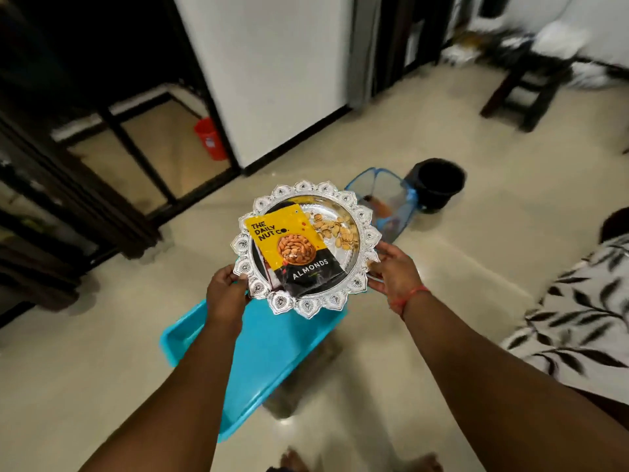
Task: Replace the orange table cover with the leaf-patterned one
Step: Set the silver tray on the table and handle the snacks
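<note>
I hold an ornate silver plate (369, 238) with both hands above a turquoise plastic stool (269, 349). My left hand (226, 291) grips its near left rim, and my right hand (394, 267) supports its right rim. On the plate lie a yellow and black almond packet (296, 248) and a small heap of loose nuts (335, 229). At the right edge, a white cover with black leaf print (578, 318) drapes over a surface. No orange cover is in view.
On the cream floor beyond the plate stand a blue mesh basket (384, 202) and a black bin (439, 182). A red bucket (211, 137) sits behind a dark frame at left. A dark wooden stool (531, 86) stands far right.
</note>
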`<control>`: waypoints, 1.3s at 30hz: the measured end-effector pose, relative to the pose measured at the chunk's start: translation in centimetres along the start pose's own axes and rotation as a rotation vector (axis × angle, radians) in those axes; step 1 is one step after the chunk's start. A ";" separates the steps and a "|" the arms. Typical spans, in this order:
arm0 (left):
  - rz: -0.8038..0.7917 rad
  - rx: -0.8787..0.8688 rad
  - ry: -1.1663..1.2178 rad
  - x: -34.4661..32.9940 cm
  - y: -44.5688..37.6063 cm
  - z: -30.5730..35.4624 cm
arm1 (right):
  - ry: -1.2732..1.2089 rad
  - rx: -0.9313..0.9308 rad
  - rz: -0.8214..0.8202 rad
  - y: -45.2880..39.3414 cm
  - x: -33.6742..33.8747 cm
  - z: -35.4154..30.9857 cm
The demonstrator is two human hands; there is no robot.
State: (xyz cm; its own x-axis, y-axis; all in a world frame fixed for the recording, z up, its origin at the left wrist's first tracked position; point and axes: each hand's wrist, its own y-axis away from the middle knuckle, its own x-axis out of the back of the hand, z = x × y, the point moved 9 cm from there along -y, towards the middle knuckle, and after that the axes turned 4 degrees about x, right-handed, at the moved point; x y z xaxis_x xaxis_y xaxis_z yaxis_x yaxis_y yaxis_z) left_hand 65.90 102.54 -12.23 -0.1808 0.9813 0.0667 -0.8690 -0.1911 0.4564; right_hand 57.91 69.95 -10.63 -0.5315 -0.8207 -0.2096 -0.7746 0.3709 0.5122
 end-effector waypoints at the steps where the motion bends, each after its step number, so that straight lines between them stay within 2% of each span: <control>1: -0.033 -0.023 -0.001 -3.5 0.9 1.3 | -0.024 0.039 0.026 0.4 2.9 -2.4; 6: -0.271 -0.100 -0.011 -23.3 8.4 4.6 | -0.182 0.200 0.152 4.1 20.7 -12.5; 10: -0.497 -0.159 -0.117 -38.5 16.5 4.0 | -0.271 0.316 0.326 9.2 35.8 -17.0; 13: -0.654 -0.204 -0.202 -48.8 23.2 2.5 | -0.325 0.374 0.477 13.8 46.3 -17.9; 18: -0.934 -0.150 -0.257 -63.0 35.2 -2.2 | -0.474 0.440 0.701 22.2 60.3 -15.8; 21: -1.055 -0.108 -0.353 -69.0 41.2 -6.4 | -0.516 0.444 0.854 27.2 66.3 -13.2; 24: -1.150 -0.138 -0.432 -73.2 46.9 -10.0 | -0.530 0.430 0.983 31.3 71.0 -10.5; 30: -1.345 -0.107 -0.597 -80.3 55.7 -16.7 | -0.628 0.445 1.219 37.9 76.6 -7.2; 35: -1.456 -0.178 -0.638 -83.8 60.7 -19.3 | -0.646 0.442 1.319 40.0 79.7 -4.7; 39: -1.506 -0.157 -0.695 -86.1 63.2 -21.4 | -0.672 0.414 1.357 40.5 83.2 -2.8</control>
State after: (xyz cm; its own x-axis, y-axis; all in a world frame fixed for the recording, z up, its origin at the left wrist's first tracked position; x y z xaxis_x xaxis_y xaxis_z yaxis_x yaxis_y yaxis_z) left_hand 16.72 5.42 -8.08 0.9942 0.0929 0.0543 -0.1067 0.9148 0.3897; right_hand -16.69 15.44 -4.99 -0.8444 0.5061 -0.1755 0.4134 0.8241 0.3872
